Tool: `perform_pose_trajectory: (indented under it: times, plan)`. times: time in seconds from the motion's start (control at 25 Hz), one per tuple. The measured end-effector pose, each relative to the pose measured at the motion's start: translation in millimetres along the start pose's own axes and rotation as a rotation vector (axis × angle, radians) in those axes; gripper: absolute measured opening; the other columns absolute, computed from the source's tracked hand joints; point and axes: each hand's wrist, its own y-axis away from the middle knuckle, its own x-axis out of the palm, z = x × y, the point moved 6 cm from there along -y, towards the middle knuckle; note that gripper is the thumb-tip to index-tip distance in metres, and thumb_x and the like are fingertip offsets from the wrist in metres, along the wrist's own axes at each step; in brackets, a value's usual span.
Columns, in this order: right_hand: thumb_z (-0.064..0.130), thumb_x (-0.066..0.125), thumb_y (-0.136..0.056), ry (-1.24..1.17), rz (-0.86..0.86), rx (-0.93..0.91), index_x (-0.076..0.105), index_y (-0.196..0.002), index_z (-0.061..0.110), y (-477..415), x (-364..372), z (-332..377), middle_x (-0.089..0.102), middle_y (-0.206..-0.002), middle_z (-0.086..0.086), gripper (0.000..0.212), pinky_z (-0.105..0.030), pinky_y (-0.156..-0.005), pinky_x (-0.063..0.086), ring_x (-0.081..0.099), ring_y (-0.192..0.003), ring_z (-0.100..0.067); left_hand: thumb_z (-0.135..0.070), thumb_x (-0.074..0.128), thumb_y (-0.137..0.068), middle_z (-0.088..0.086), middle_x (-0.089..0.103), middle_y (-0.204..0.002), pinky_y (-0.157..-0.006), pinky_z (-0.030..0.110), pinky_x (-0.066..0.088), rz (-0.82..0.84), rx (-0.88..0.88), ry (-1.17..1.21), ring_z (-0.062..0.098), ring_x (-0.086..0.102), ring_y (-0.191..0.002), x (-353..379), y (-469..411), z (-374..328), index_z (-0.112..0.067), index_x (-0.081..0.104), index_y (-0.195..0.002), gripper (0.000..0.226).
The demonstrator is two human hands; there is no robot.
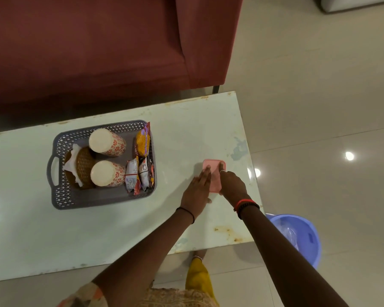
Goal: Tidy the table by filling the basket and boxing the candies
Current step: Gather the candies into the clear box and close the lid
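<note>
We see a worn pale glass-topped table (pixel 111 229) on glossy beige tiles, a maroon sofa (pixel 87 52) behind. Near its right edge, the small pink plastic box (pixel 215 173) lies under the left hand (pixel 196 191) and right hand (pixel 232 183), fingers extended, pressing its lid; contents hidden. The filled grey perforated basket (pixel 60 196) sits well apart.

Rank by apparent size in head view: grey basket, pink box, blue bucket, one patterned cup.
1. grey basket
2. blue bucket, partly hidden
3. patterned cup and pink box: look alike, box partly covered by hands
</note>
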Motion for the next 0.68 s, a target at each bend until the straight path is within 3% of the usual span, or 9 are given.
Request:
perform_pose_trajectory:
  times: [0.2, 0.32, 0.44, 0.52, 0.68]
  plan:
    - [0.005, 0.059, -0.088, 0.101, -0.031, 0.001, 0.021, -0.147, 0.007, 3, -3, 0, 0.065, -0.108, -0.013, 0.069, -0.033, -0.073, 0.053, 0.067, -0.094, -0.028, -0.006, 0.046, -0.095, 0.008, 0.021, -0.156, -0.101, 0.034, 0.045, -0.126, -0.074, 0.063, 0.026, 0.049, -0.123, -20, -8, -5, -0.007, 0.026, -0.142, 0.051]
    - [0.005, 0.059, -0.088, 0.112, -0.035, -0.004, 0.044, -0.129, 0.007, 4, -5, 1, 0.067, -0.105, -0.011, 0.044, -0.033, -0.071, 0.054, 0.068, -0.090, -0.027, -0.007, 0.041, -0.097, 0.009, 0.029, -0.152, -0.097, 0.032, 0.047, -0.112, -0.105, 0.077, 0.024, 0.052, -0.120, -22, -8, -4, -0.007, 0.021, -0.144, 0.051]
    - [0.007, 0.058, -0.090, 0.126, -0.050, -0.017, 0.050, -0.118, 0.007, 7, -6, 3, 0.068, -0.104, -0.010, 0.029, -0.032, -0.072, 0.055, 0.069, -0.088, -0.026, -0.008, 0.033, -0.099, 0.010, 0.031, -0.151, -0.096, 0.033, 0.047, -0.076, -0.133, 0.094, 0.025, 0.052, -0.121, -20, -7, -9, -0.007, 0.010, -0.146, 0.052]
    - [0.007, 0.058, -0.090, 0.118, -0.064, -0.022, 0.045, -0.127, 0.007, 7, -6, 3, 0.066, -0.104, -0.010, 0.040, -0.032, -0.073, 0.054, 0.068, -0.089, -0.026, -0.006, 0.030, -0.100, 0.008, 0.028, -0.152, -0.099, 0.036, 0.047, -0.045, -0.133, 0.156, 0.026, 0.051, -0.123, -20, -7, -10, -0.008, 0.011, -0.146, 0.051]
    - [0.009, 0.060, -0.089, 0.073, -0.059, -0.019, 0.026, -0.145, 0.010, 7, -2, -1, 0.062, -0.108, -0.011, 0.066, -0.033, -0.077, 0.056, 0.064, -0.094, -0.026, -0.007, 0.034, -0.099, 0.006, 0.024, -0.152, -0.091, 0.031, 0.050, -0.039, -0.153, 0.102, 0.024, 0.061, -0.106, -22, -11, -8, -0.008, 0.009, -0.146, 0.054]
